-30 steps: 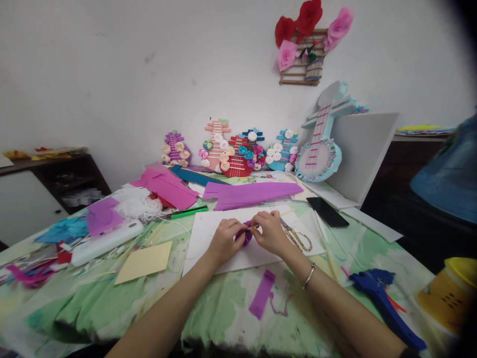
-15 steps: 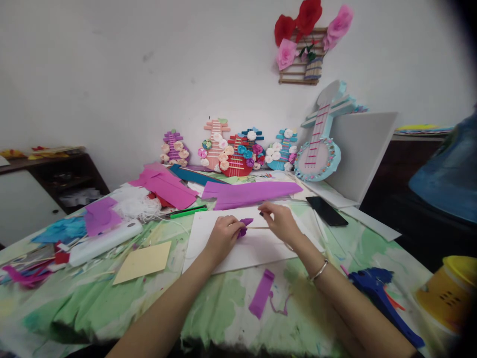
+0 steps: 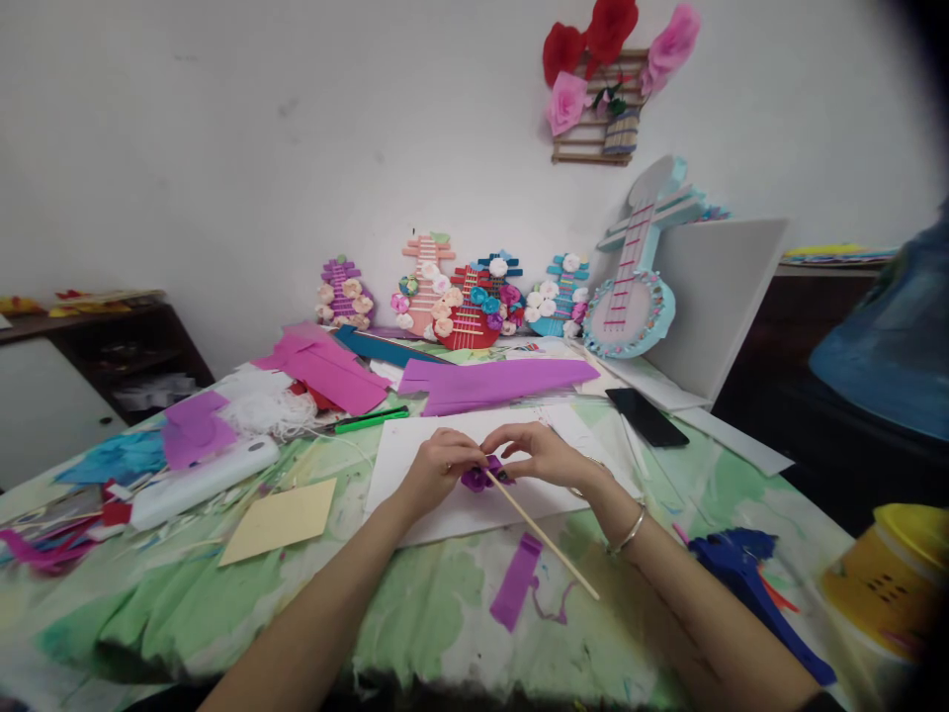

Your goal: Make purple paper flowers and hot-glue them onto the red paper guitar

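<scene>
A small purple crepe-paper flower [image 3: 475,480] sits between my hands, over the white sheet [image 3: 437,516]. My left hand [image 3: 442,469] pinches it from the left. My right hand [image 3: 547,458] has thumb and fingertips closed on the flower's right side. From the flower a thin wooden stick [image 3: 550,541] slants down toward the lower right, its far end past the sheet's front edge. Just in front of the sheet lie a purple paper strip [image 3: 517,583] and a thin curled purple scrap [image 3: 550,605]. My fingers partly hide the flower.
A yellow card [image 3: 278,521] and a white glue-stick-like bar [image 3: 208,482] lie left. Large purple paper [image 3: 496,383] and a green cutter [image 3: 371,420] lie behind. To the right are a black phone [image 3: 647,416], a blue glue gun [image 3: 756,593] and a yellow container [image 3: 875,574].
My right hand has moved left and down onto the flower. The stick has swung from lying level toward the right to slanting down toward the front right.
</scene>
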The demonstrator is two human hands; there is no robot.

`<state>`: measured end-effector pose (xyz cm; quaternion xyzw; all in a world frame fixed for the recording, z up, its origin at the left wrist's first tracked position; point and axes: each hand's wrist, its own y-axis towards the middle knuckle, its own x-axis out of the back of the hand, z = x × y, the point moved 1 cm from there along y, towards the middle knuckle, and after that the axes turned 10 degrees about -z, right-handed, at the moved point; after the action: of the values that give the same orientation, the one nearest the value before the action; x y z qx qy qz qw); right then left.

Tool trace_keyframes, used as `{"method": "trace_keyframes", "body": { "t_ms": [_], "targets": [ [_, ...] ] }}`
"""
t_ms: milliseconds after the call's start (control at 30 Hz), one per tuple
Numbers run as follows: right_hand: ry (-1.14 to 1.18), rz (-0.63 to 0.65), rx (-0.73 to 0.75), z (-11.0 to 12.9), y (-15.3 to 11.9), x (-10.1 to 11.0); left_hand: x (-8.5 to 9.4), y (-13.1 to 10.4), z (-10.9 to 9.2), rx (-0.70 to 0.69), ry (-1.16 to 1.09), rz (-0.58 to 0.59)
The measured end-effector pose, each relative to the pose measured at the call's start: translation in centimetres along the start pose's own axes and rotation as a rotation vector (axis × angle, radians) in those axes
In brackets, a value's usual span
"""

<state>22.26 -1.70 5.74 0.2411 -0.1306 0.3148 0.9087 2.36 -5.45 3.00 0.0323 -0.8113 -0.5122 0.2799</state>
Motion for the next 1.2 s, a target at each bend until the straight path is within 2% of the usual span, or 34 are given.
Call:
{"method": "trace_keyframes", "body": {
  "t_ms": [233,500,733,967,1100,1200],
  "targets": [
    [0.061,-0.073,0.015,-0.2,0.2,-0.4,0.1,0.3,-0.5,0.122,-0.059,0.018],
    [0.236,-0.217,-0.227,-1.1,0.3,-1.4,0.1,0.3,-0.8,0.207,-0.134,-0.022],
    [0.289,-0.268,-0.326,-1.5,0.4,-2.2,-0.1,0.4,-1.2,0.194,-0.144,0.002],
    [0.298,-0.254,-0.297,-1.4,0.4,-1.8,0.0,0.6,-1.6,0.235,-0.167,-0.02],
    [0.254,-0.283,-0.179,-1.2,0.4,-1.2,-0.1,0.6,-1.5,0.278,-0.134,-0.009],
    [0.246,-0.247,-0.211,-1.0,0.3,-1.0,-0.2,0.6,-1.4,0.336,-0.119,-0.007]
  ]
}}
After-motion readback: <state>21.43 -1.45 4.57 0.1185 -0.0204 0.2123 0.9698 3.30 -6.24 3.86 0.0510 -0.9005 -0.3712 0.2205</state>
